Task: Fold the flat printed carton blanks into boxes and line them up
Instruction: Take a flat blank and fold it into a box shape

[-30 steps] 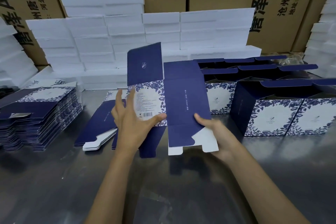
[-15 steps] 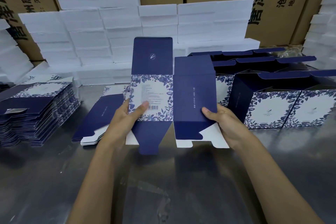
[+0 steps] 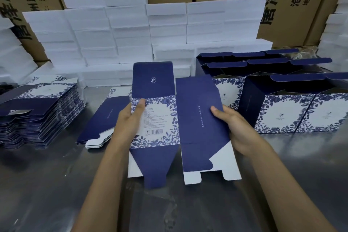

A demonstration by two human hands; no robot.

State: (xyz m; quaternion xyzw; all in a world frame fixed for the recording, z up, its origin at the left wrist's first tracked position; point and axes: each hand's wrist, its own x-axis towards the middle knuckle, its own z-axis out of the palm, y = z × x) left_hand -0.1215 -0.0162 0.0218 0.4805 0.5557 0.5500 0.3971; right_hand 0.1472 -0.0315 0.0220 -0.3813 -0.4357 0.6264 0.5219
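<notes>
A flat carton blank (image 3: pixel 195 118), navy with a white floral panel and barcode, is held upright over the steel table. My left hand (image 3: pixel 130 120) grips its left edge, thumb on the floral panel. On the opposite side my right hand (image 3: pixel 235 126) grips the navy panel's edge with the thumb in front. The blank's bottom flaps hang toward me. A tall stack of flat blanks (image 3: pixel 41 111) lies at the left, and a few more blanks (image 3: pixel 105 120) lie behind my left hand. Several folded boxes (image 3: pixel 293 107) with open tops stand in rows at the right.
White foam boxes (image 3: pixel 131 32) are stacked along the back of the table (image 3: pixel 56 184), in front of brown shipping cartons (image 3: pixel 293 2) with printed characters. More white stacks stand at both far sides.
The blank has been raised and turned square to me, and it now looks larger and nearer. Both hands slid up its side edges; the left hand shifted from the panel's middle to its left edge.
</notes>
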